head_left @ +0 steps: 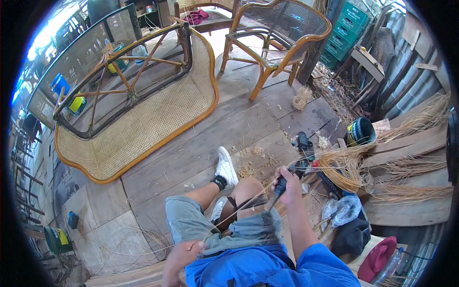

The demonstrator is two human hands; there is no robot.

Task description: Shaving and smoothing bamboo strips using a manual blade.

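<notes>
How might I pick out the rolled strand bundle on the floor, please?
Start at the dark-backed rattan armchair. On the floorboards to its lower right lies the rolled strand bundle: round and compact, unlike the long, loose strands farther right.

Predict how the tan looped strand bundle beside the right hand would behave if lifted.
The strand bundle would probably flex, since its thin strands curve into loops. It may be light for its bulk, given such slender strands. Loose strands stick out, which might snag.
</notes>
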